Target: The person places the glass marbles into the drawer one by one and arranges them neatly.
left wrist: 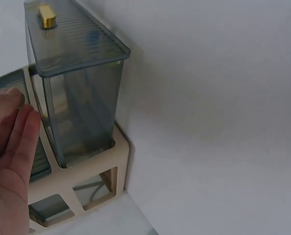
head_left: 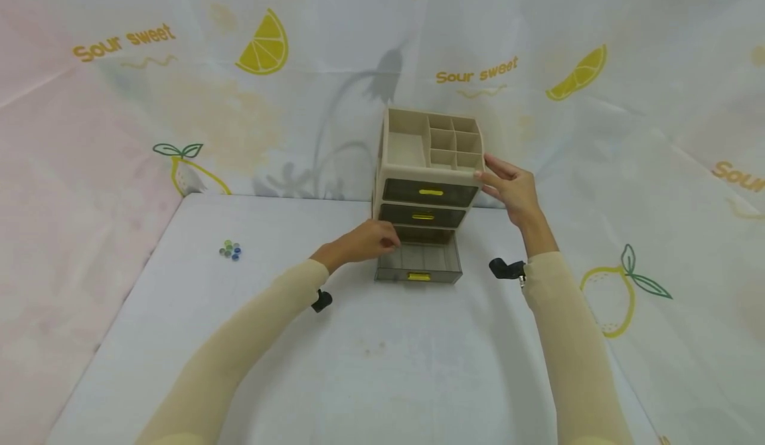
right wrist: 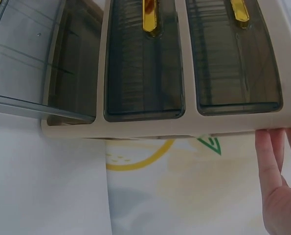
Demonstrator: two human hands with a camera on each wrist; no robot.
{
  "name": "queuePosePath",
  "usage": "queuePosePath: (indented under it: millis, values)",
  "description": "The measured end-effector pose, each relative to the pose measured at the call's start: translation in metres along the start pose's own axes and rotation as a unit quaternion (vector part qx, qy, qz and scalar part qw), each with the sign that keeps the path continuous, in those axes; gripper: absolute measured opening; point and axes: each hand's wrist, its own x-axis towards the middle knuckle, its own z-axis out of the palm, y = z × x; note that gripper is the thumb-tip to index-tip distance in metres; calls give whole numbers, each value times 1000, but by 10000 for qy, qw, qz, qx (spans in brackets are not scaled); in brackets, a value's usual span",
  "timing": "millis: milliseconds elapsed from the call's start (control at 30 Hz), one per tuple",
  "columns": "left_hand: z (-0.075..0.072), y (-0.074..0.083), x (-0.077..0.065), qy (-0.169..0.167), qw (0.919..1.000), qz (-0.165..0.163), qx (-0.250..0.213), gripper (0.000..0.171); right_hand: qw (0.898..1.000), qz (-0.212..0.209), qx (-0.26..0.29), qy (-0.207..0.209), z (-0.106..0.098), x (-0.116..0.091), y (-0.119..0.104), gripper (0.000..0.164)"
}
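Observation:
A beige desktop drawer organizer (head_left: pixel 388 173) stands at the back of the table, its lowest see-through drawer (head_left: pixel 439 277) pulled out. Over the left side of that drawer, my left hand (head_left: pixel 364 240) is bent with the thumb meeting the fingertips. The left wrist view shows it pinching a small, dark, roundish marble (left wrist: pixel 21 101), partly hidden by the fingers. My right hand (head_left: pixel 515 189) touches the organizer's upper right side with nearly straight fingers (right wrist: pixel 266 161); the thumb lies near the front corner. Several glass marbles (head_left: pixel 229 252) lie together on the table at the left.
Two closed dark drawers with gold handles (head_left: pixel 430 192) sit above the pulled-out one. Open compartments (head_left: pixel 442 141) form the organizer's top. Behind it hangs a white cloth backdrop (head_left: pixel 335 99) with lemon prints. A white cloth covers the table (head_left: pixel 382 365).

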Motion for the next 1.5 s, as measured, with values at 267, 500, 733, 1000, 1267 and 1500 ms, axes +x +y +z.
queuePosePath:
  millis: [267, 500, 733, 1000, 1267, 1500]
  values:
    - [6, 6, 11, -1122, 9917, 12, 633, 17, 10000, 35, -29, -41, 0, -1, -1, 60]
    - [12, 15, 24, -2001, 9732, -479, 1029, 17, 10000, 7, 11, -5, 1, -1, -2, 60]
    - [14, 19, 32, -2559, 9567, -998, 962, 28, 10000, 14, -17, -24, 0, 2, -2, 60]
    - [16, 21, 39, -2781, 9417, -1514, 1143, 27, 10000, 75, -7, 45, 0, 1, -2, 61]
    - [17, 19, 41, -2840, 9382, -1447, 1349, 25, 10000, 28, 23, 27, 1, 1, -2, 60]
    - [16, 16, 36, -2578, 9534, -1226, 981, 21, 9999, 82, 60, 33, 0, 1, -1, 61]
